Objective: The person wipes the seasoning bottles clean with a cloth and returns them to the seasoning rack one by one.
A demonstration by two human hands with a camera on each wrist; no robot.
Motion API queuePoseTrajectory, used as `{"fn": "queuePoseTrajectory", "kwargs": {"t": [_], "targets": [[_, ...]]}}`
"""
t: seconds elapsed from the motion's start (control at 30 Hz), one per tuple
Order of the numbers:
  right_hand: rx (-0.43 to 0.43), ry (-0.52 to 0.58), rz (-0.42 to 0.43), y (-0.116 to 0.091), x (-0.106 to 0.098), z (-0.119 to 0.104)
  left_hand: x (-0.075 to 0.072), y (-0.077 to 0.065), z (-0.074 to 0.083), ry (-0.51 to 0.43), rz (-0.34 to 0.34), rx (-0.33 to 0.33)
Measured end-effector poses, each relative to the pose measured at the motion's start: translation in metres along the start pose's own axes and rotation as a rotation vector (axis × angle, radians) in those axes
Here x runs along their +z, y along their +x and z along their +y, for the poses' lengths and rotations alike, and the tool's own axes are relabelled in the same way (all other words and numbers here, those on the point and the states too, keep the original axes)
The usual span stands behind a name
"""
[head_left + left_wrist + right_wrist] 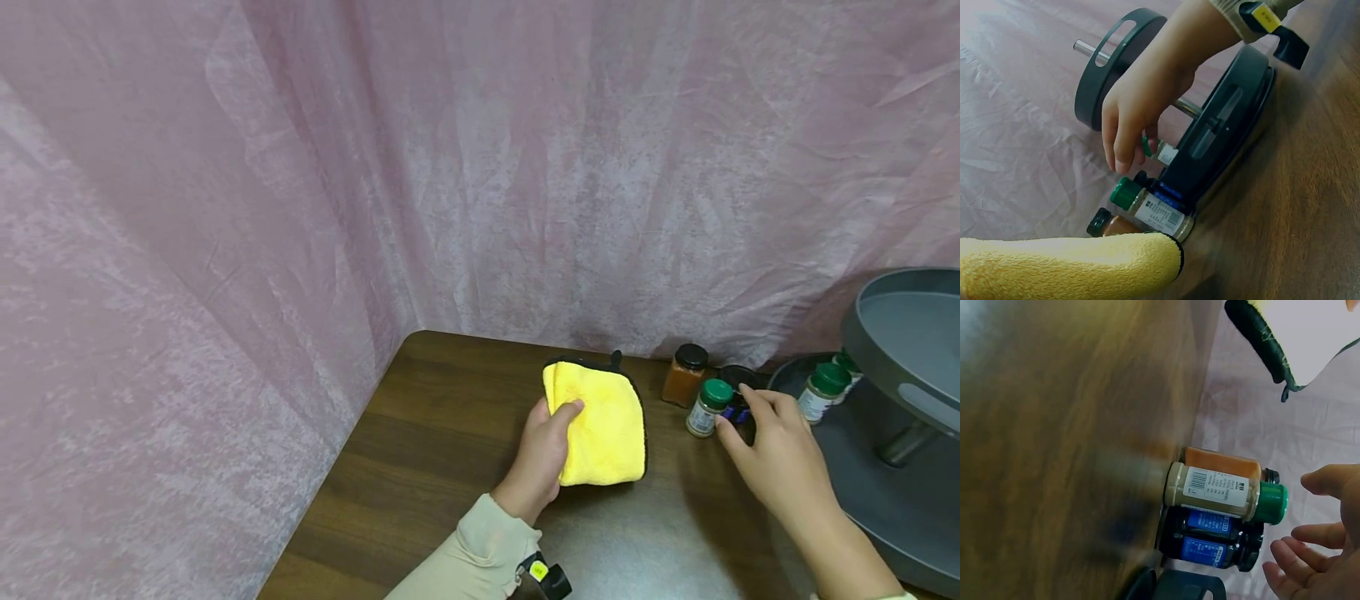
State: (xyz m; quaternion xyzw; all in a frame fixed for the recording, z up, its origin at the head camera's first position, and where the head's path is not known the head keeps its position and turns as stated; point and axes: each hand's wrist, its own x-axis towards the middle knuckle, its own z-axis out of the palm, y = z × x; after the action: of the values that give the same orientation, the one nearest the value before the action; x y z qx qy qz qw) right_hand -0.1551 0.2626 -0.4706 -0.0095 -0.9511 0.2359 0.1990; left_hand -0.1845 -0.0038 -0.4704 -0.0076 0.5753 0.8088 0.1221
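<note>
Upright on the dark wooden desk (435, 408): a small clear jar with a green cap (702, 416), untaken, the right hand (783, 458) close by its cap.
Seen from the head view, the right grip sits at 4 o'clock, thumb and fingers parted, holding nothing; the left hand (540, 454), near 9, grips a folded yellow plush cloth with black edging (603, 429). An orange-brown jar with a black lid (682, 382) stands at 11, dark blue-labelled jars (1204, 551) at 2. A lift would likely go best pinching the cap squarely and rising straight, clear of these close neighbours.
</note>
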Motion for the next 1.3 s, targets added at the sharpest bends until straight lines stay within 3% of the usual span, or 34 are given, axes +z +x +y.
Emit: {"fn": "queuePoseTrajectory", "kwargs": {"t": [0.27, 0.83, 1.1, 1.3], "targets": [[0.047, -0.015, -0.019, 0.013, 0.008, 0.005, 0.001, 0.0, 0.001, -0.004, -0.029, 0.003], [0.087, 0.026, 0.087, 0.019, 0.03, 0.004, 0.001, 0.002, -0.002, -0.004, -0.02, -0.016], [0.119, 0.056, 0.008, 0.016, 0.033, -0.003, 0.0, 0.003, -0.002, 0.004, -0.007, -0.012], [0.147, 0.116, 0.001, 0.012, 0.033, -0.013, -0.002, 0.003, -0.002, 0.006, 0.008, -0.017]]}}
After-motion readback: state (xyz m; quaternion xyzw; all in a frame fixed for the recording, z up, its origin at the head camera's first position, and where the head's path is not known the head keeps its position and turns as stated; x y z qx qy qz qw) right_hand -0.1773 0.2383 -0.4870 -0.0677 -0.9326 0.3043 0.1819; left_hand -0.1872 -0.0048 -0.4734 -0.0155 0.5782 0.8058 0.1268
